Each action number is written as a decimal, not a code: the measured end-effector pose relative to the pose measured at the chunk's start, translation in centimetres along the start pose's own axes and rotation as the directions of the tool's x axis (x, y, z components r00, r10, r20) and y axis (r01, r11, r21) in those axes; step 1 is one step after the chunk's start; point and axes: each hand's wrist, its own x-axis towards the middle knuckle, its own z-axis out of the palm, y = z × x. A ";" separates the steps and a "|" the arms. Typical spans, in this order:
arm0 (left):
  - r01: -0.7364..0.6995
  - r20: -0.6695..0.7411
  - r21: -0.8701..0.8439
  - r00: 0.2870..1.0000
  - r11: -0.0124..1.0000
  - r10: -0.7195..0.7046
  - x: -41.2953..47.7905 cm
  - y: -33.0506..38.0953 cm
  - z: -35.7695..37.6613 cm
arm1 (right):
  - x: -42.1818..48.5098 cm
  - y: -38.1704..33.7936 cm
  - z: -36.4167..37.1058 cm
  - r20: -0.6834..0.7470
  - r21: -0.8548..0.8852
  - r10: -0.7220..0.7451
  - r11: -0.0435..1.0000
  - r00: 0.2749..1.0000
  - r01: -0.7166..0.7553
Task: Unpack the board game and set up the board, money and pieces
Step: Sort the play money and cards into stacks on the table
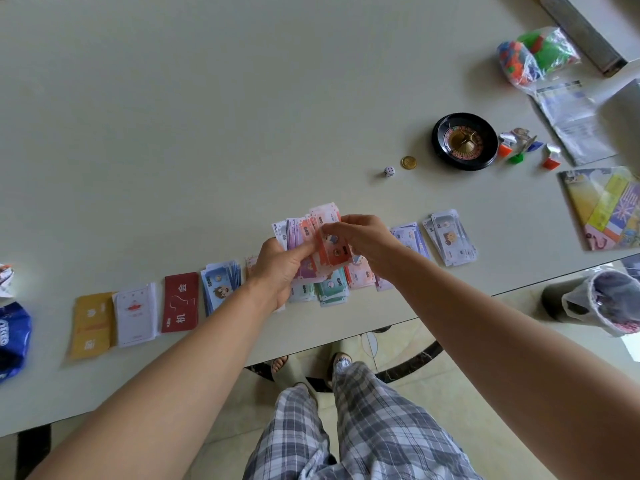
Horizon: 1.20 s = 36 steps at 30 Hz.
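My left hand (277, 271) grips a fanned stack of play money (300, 233) above the table's near edge. My right hand (360, 237) pinches a red-orange note (330, 252) at the top of that stack. Sorted piles of notes lie on the table below and beside my hands: blue (220, 284), green (330, 289), pink (360, 273) and grey-lilac (450, 237). To the left lie a red card deck (180, 303), a white deck (136, 315) and a yellow deck (91, 323). The folded game board (602, 209) lies at the right.
A black roulette wheel (464, 140), a gold coin (409, 162) and a white die (389, 171) sit mid-table. Small coloured pawns (526, 150), a bag of plastic pieces (536, 57) and a rules sheet (571, 123) lie far right. A blue packet (12, 337) lies at the left edge.
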 end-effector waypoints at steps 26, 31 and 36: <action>0.004 -0.089 -0.100 0.996 0.995 -0.013 1.9 2.2 0.9 | 3.2 -0.8 -1.4 0.178 0.303 0.029 0.949 0.984 -0.083; 0.005 -0.208 0.000 0.978 1.000 -0.005 3.2 2.2 1.0 | 3.9 -1.3 -1.5 0.210 0.244 0.043 0.965 0.977 -0.095; -0.092 -0.264 0.026 0.960 0.995 0.096 4.3 2.3 0.4 | 5.1 -2.6 -1.3 -0.063 -0.091 -0.166 0.983 0.984 0.160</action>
